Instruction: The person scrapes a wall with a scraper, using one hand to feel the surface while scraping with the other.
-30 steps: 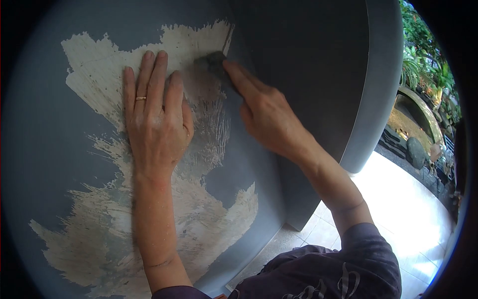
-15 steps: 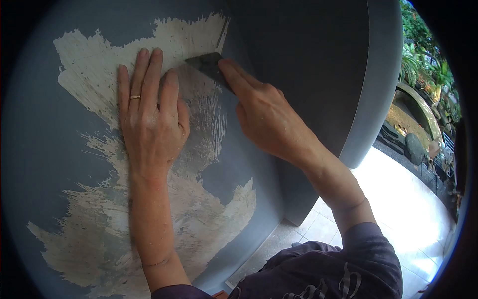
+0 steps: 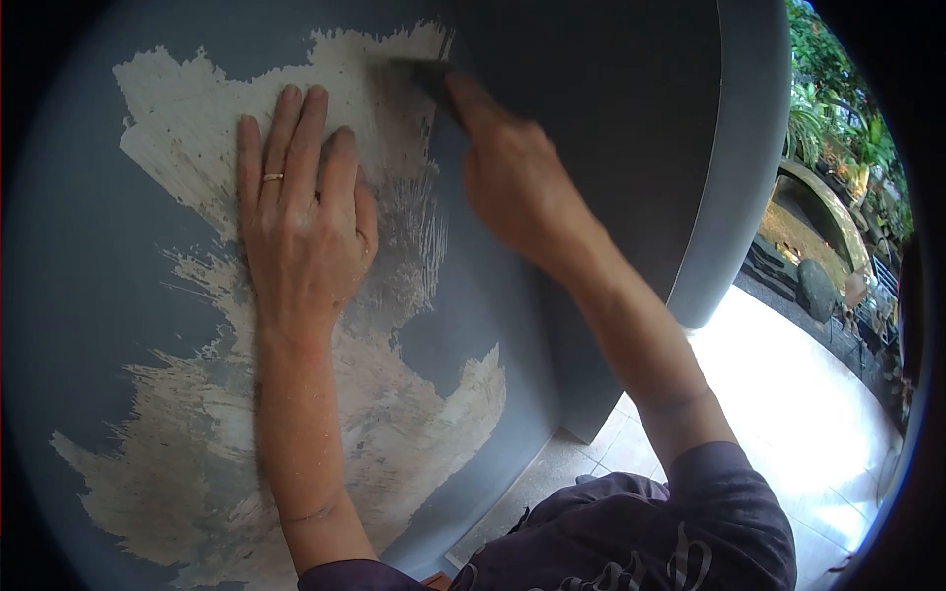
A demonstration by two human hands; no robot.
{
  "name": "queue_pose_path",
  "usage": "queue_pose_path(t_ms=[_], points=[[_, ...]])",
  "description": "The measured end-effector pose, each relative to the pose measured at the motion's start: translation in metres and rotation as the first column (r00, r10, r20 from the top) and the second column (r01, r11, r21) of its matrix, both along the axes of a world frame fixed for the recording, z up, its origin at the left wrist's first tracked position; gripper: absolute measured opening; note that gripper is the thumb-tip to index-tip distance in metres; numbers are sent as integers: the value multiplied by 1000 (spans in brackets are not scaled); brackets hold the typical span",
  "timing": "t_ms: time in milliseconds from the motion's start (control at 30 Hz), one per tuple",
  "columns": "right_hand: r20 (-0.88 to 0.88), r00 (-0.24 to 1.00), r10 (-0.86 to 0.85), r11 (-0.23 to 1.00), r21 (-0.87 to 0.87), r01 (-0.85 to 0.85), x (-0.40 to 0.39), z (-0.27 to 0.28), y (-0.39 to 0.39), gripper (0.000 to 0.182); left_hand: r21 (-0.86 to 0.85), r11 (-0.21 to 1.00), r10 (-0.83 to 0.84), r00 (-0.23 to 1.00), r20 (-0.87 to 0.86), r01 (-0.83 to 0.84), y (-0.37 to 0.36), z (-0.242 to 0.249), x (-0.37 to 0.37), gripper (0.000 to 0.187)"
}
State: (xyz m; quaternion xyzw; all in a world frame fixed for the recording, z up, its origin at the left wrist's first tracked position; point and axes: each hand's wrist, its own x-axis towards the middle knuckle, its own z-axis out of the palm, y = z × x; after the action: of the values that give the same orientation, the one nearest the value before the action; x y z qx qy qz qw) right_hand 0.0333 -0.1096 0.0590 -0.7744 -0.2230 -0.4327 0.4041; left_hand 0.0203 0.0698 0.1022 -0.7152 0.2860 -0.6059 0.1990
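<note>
My left hand [image 3: 305, 222] lies flat against the wall [image 3: 89, 276], fingers stretched upward, with a ring on one finger. Under it spreads a pale, ragged patch [image 3: 177, 118] where the grey paint is gone. In my right hand [image 3: 517, 182] is a scraper [image 3: 426, 75], its handle mostly covered by my fingers. The dark blade is blurred and lies over the upper right part of the patch, close to the wall's corner. White specks dot my left forearm.
A dark side wall [image 3: 611, 118] meets the painted wall on the right and ends in a rounded edge [image 3: 739, 167]. Beyond it are bright floor tiles [image 3: 788, 414], a grey stone [image 3: 816, 290] and green plants [image 3: 838, 89].
My right hand has moved the scraper upward along the right part of the patch. My left hand remains flat on the wall in about the same place.
</note>
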Motion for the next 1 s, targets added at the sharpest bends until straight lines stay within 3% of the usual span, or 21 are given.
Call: queue_pose_path(t_ms=[133, 233, 333, 533, 733, 833, 1000], points=[[-62, 997, 37, 999, -9, -37, 1, 1, -5, 54, -5, 1000, -16, 1000, 8, 16, -2, 0, 1, 17], [66, 998, 22, 998, -61, -18, -6, -14, 4, 56, -4, 1000, -12, 1000, 16, 12, -2, 1, 2, 17], [-21, 999, 26, 999, 28, -26, 3, 1, -3, 53, 5, 1000, -11, 1000, 15, 11, -1, 1, 2, 17], [59, 998, 35, 997, -76, -30, -5, -16, 5, 56, -4, 1000, -6, 1000, 19, 6, -1, 3, 3, 18], [16, 999, -27, 1000, 13, 27, 25, 16, -17, 53, -5, 1000, -11, 1000, 6, 11, -1, -1, 2, 18], [133, 991, 5, 999, -40, 1, 24, 7, -16, 53, -10, 1000, 13, 1000, -10, -14, 0, -1, 1, 21], [95, 995, 12, 997, -80, -4, 9, 0, -11, 54, -2, 999, 35, 999, -17, -35, 0, 0, 1, 23]])
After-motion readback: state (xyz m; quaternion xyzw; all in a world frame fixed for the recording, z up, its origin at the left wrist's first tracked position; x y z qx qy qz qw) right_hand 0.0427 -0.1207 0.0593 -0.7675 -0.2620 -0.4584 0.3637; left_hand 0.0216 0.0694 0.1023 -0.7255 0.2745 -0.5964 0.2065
